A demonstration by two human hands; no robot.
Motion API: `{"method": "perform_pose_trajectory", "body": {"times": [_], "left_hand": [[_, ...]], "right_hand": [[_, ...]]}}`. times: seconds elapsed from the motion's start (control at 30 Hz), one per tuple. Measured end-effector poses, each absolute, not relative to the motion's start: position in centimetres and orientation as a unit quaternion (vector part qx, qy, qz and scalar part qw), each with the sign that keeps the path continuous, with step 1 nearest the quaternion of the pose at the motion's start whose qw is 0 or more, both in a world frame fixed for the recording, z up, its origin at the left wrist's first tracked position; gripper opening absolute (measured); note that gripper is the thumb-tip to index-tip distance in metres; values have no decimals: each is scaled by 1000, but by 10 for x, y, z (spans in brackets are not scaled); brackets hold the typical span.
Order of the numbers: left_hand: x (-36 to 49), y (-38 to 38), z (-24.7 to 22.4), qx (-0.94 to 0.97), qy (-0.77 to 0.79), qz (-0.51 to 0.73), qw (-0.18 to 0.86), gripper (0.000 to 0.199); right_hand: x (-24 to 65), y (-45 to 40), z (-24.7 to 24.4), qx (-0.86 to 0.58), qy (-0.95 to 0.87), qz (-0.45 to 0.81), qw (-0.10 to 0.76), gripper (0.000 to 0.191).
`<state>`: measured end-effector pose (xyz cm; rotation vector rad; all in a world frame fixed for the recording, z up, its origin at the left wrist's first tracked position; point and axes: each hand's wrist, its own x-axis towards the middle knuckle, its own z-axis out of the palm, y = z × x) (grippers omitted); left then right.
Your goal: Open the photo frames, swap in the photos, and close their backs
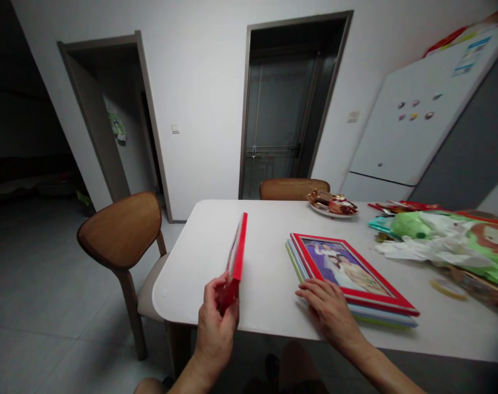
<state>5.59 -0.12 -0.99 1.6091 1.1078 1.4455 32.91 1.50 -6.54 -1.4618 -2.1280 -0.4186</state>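
Note:
My left hand point(219, 320) grips the near end of a red picture frame point(239, 249), which stands on edge above the white table point(269, 219), so its face shows only as a thin strip. To the right lies a stack of picture frames point(306, 265), with red, bluish and green edges. The top red one holds a photo point(347, 265) of people in light clothes on a purple ground. My right hand point(329, 312) rests at the stack's near left corner, fingers stretched over the edge, thumb hidden.
A plate of snacks point(333, 210) stands at the table's far side. Green packaging with white tissue point(429, 235) and a yellowish tape-like piece point(448, 290) lie at the right. Wooden chairs stand at the left point(123, 227) and behind point(294, 189). A white fridge point(425, 126) is beyond.

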Motion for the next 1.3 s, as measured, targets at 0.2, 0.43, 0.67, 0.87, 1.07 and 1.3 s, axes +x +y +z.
{"method": "perform_pose_trajectory", "body": {"times": [0.2, 0.43, 0.67, 0.87, 1.07, 1.3], "left_hand": [[38, 2, -15, 503, 474, 635, 345, 61], [19, -1, -42, 479, 457, 581, 473, 60], [8, -1, -52, 673, 571, 414, 224, 44], [7, -5, -54, 747, 574, 307, 138, 43], [11, 3, -40, 800, 509, 278, 152, 34], [14, 5, -34, 828, 469, 254, 174, 24]], "right_hand": [[305, 13, -53, -547, -767, -132, 308, 26], [221, 17, -29, -539, -755, 102, 359, 33], [210, 17, -33, -543, -785, 53, 294, 30], [216, 17, -24, -530, -817, 43, 223, 26], [203, 36, -16, -431, -882, 62, 181, 22], [200, 47, -17, -454, -861, 93, 208, 23]]}}
